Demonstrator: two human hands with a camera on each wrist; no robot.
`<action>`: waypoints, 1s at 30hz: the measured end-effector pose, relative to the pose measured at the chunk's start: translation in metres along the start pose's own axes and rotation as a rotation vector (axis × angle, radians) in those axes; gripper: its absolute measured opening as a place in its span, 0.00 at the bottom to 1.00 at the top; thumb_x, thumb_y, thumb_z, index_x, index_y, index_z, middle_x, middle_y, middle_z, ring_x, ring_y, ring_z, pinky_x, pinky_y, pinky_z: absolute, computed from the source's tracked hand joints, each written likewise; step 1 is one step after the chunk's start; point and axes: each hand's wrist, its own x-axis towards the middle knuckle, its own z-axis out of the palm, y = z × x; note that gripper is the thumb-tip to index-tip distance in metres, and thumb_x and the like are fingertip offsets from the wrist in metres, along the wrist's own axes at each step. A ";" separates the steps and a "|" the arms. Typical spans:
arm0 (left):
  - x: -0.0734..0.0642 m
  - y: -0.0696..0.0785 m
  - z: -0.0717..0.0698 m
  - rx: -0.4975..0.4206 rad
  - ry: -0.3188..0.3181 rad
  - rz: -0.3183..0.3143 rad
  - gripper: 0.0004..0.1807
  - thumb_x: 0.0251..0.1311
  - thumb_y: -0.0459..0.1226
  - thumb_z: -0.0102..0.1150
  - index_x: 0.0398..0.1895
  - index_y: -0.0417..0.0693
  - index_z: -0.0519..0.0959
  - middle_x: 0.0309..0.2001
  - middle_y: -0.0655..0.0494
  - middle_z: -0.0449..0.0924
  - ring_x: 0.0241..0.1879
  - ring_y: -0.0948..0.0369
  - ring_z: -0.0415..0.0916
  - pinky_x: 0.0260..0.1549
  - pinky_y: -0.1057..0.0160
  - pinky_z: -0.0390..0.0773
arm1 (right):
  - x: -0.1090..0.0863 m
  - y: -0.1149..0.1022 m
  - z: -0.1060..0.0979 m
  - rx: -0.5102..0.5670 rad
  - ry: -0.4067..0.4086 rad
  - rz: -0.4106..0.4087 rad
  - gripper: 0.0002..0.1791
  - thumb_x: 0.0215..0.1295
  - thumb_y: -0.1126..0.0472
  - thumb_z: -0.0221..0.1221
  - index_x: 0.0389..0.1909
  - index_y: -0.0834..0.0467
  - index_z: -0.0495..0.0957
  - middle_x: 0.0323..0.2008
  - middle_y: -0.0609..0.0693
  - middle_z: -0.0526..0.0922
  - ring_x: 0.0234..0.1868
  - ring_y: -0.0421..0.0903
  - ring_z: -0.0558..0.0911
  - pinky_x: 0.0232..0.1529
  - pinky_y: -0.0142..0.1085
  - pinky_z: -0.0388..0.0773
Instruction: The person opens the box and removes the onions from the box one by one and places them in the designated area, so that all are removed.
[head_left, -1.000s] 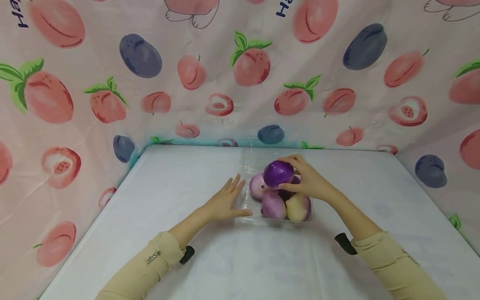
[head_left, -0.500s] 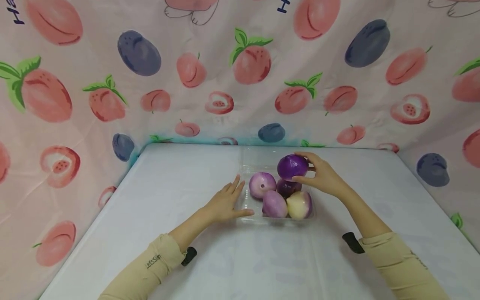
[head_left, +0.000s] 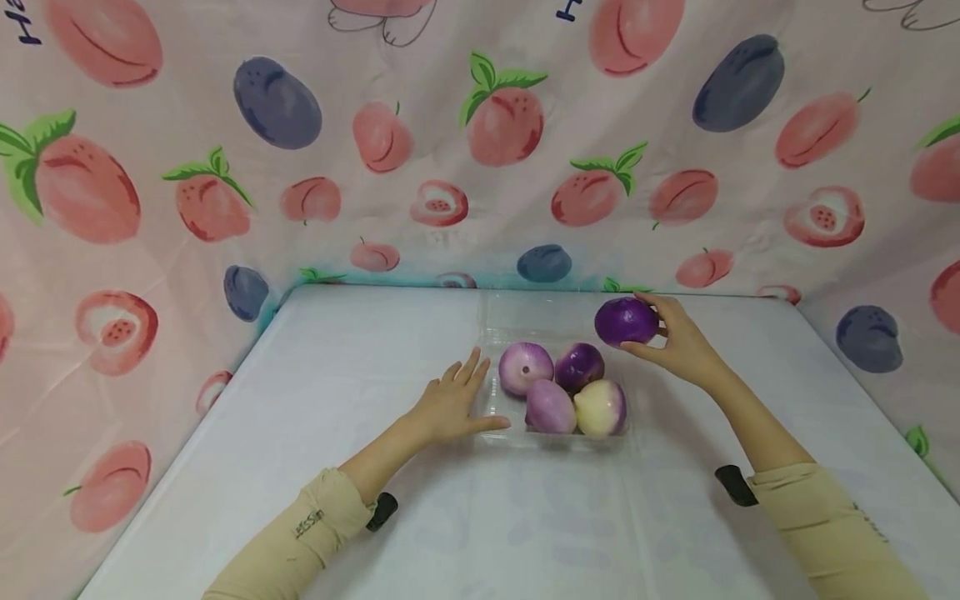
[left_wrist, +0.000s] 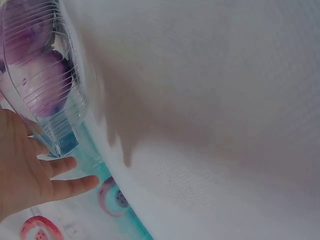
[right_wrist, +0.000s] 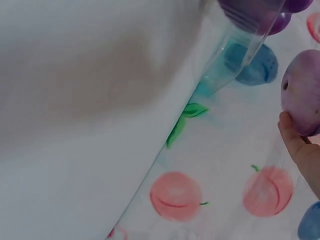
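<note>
My right hand point(head_left: 684, 343) grips a dark purple onion point(head_left: 624, 322) between thumb and fingers, above and to the right of a clear plastic box point(head_left: 492, 408). Part of this onion point(right_wrist: 304, 92) shows at the right edge of the right wrist view. Inside the box sit a pale purple onion point(head_left: 526, 369), a darker one point(head_left: 580, 367), a mauve one point(head_left: 551, 407) and a cream-and-purple one point(head_left: 600, 408). With fingers spread, my left hand point(head_left: 448, 410) lies along the box's left side, thumb near its front corner. The left wrist view shows the ribbed box wall point(left_wrist: 70, 100) beside these fingers.
The box's clear lid point(head_left: 521, 315) stands open at the back. White cloth covers the table point(head_left: 360, 358). A fruit-printed curtain point(head_left: 420, 75) hangs behind the table and along both sides.
My right hand has carried the dark purple onion from over the box up and to the right, uncovering the darker onion below. My left hand has stayed by the box.
</note>
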 end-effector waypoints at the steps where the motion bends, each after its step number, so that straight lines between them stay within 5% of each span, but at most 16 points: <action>1: 0.000 0.000 0.000 0.005 0.000 -0.005 0.56 0.53 0.68 0.51 0.75 0.45 0.45 0.76 0.48 0.37 0.71 0.41 0.50 0.57 0.35 0.63 | 0.000 0.003 -0.002 -0.005 0.007 0.009 0.40 0.54 0.67 0.66 0.66 0.71 0.57 0.57 0.72 0.61 0.56 0.66 0.67 0.52 0.60 0.71; 13: 0.002 -0.002 0.001 -0.047 -0.050 -0.021 0.63 0.45 0.70 0.57 0.75 0.44 0.43 0.76 0.49 0.31 0.66 0.38 0.60 0.56 0.34 0.64 | -0.007 0.034 -0.006 -0.091 0.047 0.087 0.44 0.54 0.64 0.66 0.67 0.72 0.53 0.56 0.75 0.55 0.49 0.70 0.69 0.50 0.63 0.69; 22: 0.002 0.001 0.002 -0.085 -0.065 -0.032 0.62 0.47 0.69 0.56 0.75 0.45 0.41 0.77 0.51 0.29 0.67 0.40 0.58 0.58 0.33 0.61 | -0.009 0.057 -0.006 -0.115 0.054 0.051 0.43 0.49 0.68 0.67 0.61 0.80 0.55 0.56 0.80 0.62 0.56 0.73 0.64 0.54 0.66 0.62; 30: 0.000 0.004 0.000 -0.098 -0.103 -0.070 0.63 0.46 0.70 0.55 0.75 0.46 0.38 0.76 0.52 0.27 0.67 0.39 0.58 0.60 0.33 0.58 | -0.006 0.069 0.000 -0.168 0.001 0.152 0.45 0.52 0.64 0.67 0.64 0.78 0.53 0.60 0.80 0.61 0.59 0.75 0.64 0.58 0.64 0.61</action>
